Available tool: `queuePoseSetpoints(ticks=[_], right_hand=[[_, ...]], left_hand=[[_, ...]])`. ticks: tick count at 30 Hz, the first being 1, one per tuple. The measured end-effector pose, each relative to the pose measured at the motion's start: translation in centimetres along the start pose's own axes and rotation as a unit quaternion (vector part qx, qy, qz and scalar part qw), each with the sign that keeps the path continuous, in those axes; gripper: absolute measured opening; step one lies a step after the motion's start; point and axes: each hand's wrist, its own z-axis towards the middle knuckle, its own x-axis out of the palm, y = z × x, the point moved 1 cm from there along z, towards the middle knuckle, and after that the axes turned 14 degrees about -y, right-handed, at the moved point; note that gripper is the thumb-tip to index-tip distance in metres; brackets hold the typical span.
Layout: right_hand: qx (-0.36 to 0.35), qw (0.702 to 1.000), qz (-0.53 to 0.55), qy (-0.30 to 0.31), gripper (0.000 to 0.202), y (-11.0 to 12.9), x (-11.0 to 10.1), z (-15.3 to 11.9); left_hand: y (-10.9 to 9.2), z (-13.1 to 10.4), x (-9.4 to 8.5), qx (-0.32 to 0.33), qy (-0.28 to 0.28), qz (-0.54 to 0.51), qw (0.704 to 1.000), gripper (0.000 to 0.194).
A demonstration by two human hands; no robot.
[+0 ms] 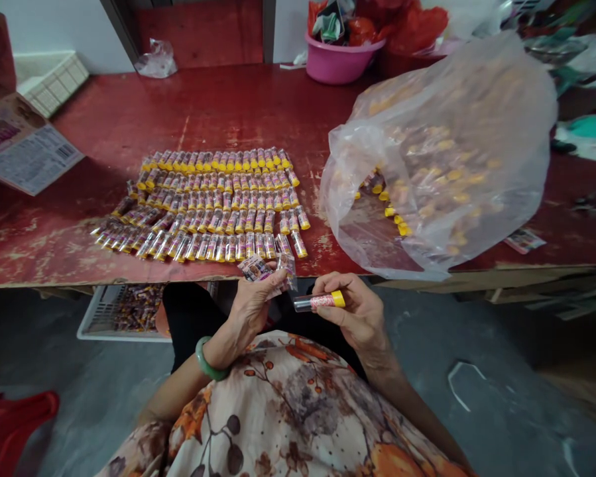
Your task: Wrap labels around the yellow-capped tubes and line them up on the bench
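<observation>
My right hand [355,311] pinches a small clear tube [320,301] with a yellow cap and a pink-and-white printed label, held level above my lap. Just left of it, my left hand [258,295] is closed on a printed card [254,267] and a clear plastic piece [286,268], whose exact kind I cannot make out. A green bangle [209,361] circles my left wrist. Beyond both hands, several rows of similar yellow-capped tubes [223,218] lie side by side on the red table [218,106].
A large translucent bag [441,152] of more tubes lies open at right. An opened printed box [34,142] stands at left. Behind are a pink basin [342,59] and a white basket [59,79]. Below the table edge sits a filled crate [99,321]; a red stool [19,417] is lower left.
</observation>
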Motion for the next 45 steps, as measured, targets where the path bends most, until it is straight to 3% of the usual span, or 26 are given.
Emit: queuePoseSetpoints(ticks=[6,14,20,26,30,34,36,40,42,45], right_hand=[[-0.041,0.998,0.004,-0.045,0.025,-0.2,1.0,-0.5],[-0.245,0.95,-0.149,-0.126,0.028,-0.7,2.2,-1.3],[-0.24,0.955,-0.132,-0.115,0.026,-1.7,2.6,-1.3],[-0.411,0.852,-0.286,-0.148,0.032,-1.6,2.9,-1.5],[-0.446,0.83,-0.301,-0.146,0.035,-2.1,3.3,-1.6],[-0.496,0.786,-0.344,-0.135,0.045,-2.6,3.5,-1.5],[-0.477,0.809,-0.329,-0.096,0.046,-2.3,3.4,-1.2],[-0.322,0.91,-0.251,0.067,0.04,-1.0,2.7,-0.5],[-0.292,0.928,-0.222,0.065,0.039,-0.4,2.4,-0.3],[-0.351,0.91,-0.22,-0.009,0.039,-0.1,2.5,-0.2]], left_hand=[[0.5,0.1,-0.2,-0.073,-0.018,-0.009,0.997,0.047],[0.4,0.1,-0.8,-0.124,-0.007,-0.039,0.992,0.039],[0.3,0.0,-0.9,-0.122,0.013,-0.039,0.992,0.041],[0.8,0.5,-1.4,-0.064,0.009,-0.021,0.998,0.043],[1.1,0.6,-1.7,-0.01,0.033,-0.016,0.999,0.043],[1.0,0.4,-1.7,-0.025,0.068,-0.006,0.997,0.039],[0.8,0.4,-1.7,-0.038,0.072,-0.01,0.997,0.036],[-0.1,0.4,-1.8,-0.045,0.078,-0.033,0.995,0.034],[-0.3,0.3,-1.8,-0.058,0.098,-0.025,0.993,0.032],[-0.2,-0.3,-1.6,-0.082,0.125,-0.014,0.989,0.031]])
